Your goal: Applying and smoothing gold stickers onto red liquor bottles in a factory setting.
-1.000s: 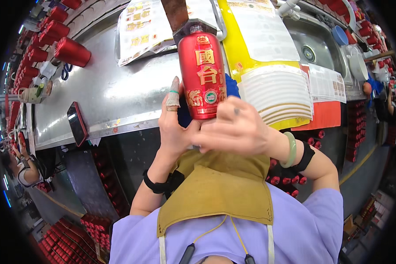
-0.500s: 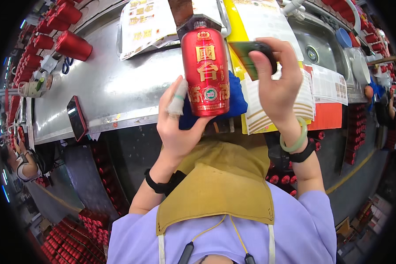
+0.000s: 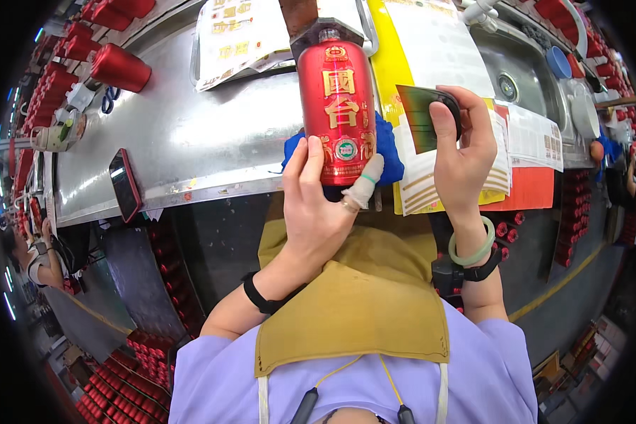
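A red bottle (image 3: 338, 106) with raised gold characters and a small round green-and-white emblem lies on a blue cloth (image 3: 390, 152) at the table's front edge. Its neck points away from me, against a dark notched block (image 3: 307, 22). My left hand (image 3: 316, 208) lies over the bottle's lower end, fingers stretched and spread: two on the left of the label, a white-wrapped finger at the right. The thumb is hidden. To the right of the bottle, my right hand (image 3: 466, 152) grips a scraper (image 3: 427, 120) with a black rounded handle and a thin dark-green blade.
Printed label sheets (image 3: 237, 46) lie on a tray behind the bottle. Strips with gold bands (image 3: 424, 187) sit on yellow sheets at the right, near a sink (image 3: 509, 78). A phone (image 3: 125, 185), scissors (image 3: 109, 99) and red cups (image 3: 120, 68) are at the left.
My left hand has turned and shifted right, from cradling the bottle's lower sides to lying across its lower front. My right hand with the scraper has moved slightly right and down.
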### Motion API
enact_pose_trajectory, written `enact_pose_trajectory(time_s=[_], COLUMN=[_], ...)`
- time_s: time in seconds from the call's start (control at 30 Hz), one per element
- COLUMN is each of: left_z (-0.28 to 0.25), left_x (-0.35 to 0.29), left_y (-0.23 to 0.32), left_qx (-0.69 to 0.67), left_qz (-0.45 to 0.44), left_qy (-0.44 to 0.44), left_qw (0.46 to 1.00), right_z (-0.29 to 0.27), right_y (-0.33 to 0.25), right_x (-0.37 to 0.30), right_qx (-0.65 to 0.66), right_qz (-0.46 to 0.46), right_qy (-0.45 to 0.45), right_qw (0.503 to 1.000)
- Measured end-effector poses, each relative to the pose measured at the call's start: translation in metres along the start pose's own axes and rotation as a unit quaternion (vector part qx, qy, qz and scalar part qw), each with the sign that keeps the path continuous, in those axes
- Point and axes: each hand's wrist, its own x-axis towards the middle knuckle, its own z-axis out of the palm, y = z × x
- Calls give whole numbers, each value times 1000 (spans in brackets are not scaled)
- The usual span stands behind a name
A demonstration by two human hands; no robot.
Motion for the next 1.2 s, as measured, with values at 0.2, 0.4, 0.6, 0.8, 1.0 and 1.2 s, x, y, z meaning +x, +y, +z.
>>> enact_pose_trajectory(time_s=[0.2, 0.4, 0.6, 0.8, 1.0, 1.2], left_z=[-4, -13, -11, -8, -12, -3], left_x=[8, 0, 5, 10, 10, 23], left_y=[-20, -37, -38, -31, -34, -19], left_qx=[-67, -178, -382, -471, -456, -390], left_qz=[-8, -44, -181, -248, -279, -204], left_qy=[2, 22, 1, -55, -37, 1], left_qw=[998, 983, 906, 845, 844, 898], right_z=[-5, -3, 2, 29, 14, -67], right_y=[-8, -16, -27, -32, -7, -101], right_x=[-1, 0, -10, -46, -24, 40], right_qx=[-13, -6, 26, 138, -110, -235], right_qz=[3, -13, 38, 121, -42, -235], right_qy=[-1, 20, 1, -37, 90, 265], right_qw=[1000, 1000, 999, 982, 989, 905])
